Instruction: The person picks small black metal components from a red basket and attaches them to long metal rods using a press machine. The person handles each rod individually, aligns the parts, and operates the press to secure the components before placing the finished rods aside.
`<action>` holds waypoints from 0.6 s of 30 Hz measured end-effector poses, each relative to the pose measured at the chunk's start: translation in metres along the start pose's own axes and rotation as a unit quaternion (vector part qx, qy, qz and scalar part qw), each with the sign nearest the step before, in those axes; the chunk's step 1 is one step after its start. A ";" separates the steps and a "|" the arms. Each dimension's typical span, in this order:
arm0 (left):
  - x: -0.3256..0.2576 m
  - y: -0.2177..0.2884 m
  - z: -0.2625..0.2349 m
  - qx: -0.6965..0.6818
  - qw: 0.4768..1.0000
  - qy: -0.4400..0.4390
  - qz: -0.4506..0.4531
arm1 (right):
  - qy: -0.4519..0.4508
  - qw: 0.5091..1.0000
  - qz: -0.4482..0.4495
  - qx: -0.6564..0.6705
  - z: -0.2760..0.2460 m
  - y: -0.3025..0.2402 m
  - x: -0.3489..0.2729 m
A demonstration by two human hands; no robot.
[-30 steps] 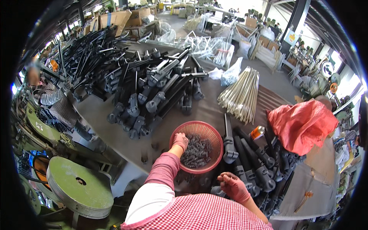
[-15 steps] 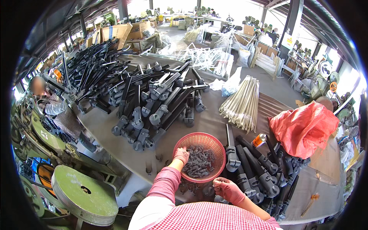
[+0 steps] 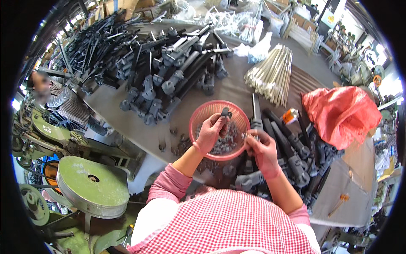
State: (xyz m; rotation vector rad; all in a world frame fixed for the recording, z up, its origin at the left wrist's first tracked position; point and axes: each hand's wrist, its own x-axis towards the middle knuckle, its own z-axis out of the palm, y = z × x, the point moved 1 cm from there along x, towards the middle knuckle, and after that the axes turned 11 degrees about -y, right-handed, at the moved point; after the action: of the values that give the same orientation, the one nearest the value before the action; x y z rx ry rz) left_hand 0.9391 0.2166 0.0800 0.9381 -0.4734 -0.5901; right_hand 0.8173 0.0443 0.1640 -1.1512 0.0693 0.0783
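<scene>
Both hands rose from the basket rim.
Left hand (image 3: 210, 134) pinched a small dark clip (image 3: 226, 112) over the pink basket (image 3: 198, 118); right hand (image 3: 263, 149) gripped small metal pins (image 3: 246, 135).

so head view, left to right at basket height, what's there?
Green flywheel → left hand holding a small dark part → pink basket → right hand → orange can → red bag.

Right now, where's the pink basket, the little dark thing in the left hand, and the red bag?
pink basket (image 3: 203, 111): head view, on its upper left rim.
small dark part (image 3: 226, 112): head view, on its middle, above the left hand's fingertips.
red bag (image 3: 342, 114): head view, on its crumpled middle.
</scene>
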 end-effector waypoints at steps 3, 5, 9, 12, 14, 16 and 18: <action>-0.025 0.029 0.047 -0.043 0.999 -0.016 -0.015 | 0.039 0.995 -0.075 -0.058 0.019 0.002 0.013; -0.034 0.039 0.065 -0.041 0.999 0.010 -0.012 | 0.029 0.996 -0.083 -0.029 0.029 0.005 0.013; -0.048 0.046 0.073 -0.006 1.000 0.019 -0.008 | 0.006 0.995 0.017 -0.103 0.035 0.003 0.008; -0.065 0.035 0.066 -0.004 0.997 0.038 -0.060 | -0.039 0.990 0.026 -0.136 0.029 0.006 0.002; -0.082 0.018 0.065 -0.064 0.996 0.049 -0.045 | -0.055 0.997 0.044 -0.041 0.026 0.019 -0.004; -0.104 -0.005 0.065 -0.050 0.993 0.089 -0.063 | -0.034 0.989 0.095 -0.104 0.023 0.041 -0.013; -0.128 -0.026 0.065 -0.034 0.992 0.098 -0.072 | -0.035 0.983 0.150 -0.099 0.020 0.064 -0.026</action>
State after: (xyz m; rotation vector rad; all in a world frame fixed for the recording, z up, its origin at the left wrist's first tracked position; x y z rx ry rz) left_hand 0.7970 0.2494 0.0753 0.9585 -0.2092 -0.6328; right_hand 0.7852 0.0883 0.1163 -1.3284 0.1760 0.3998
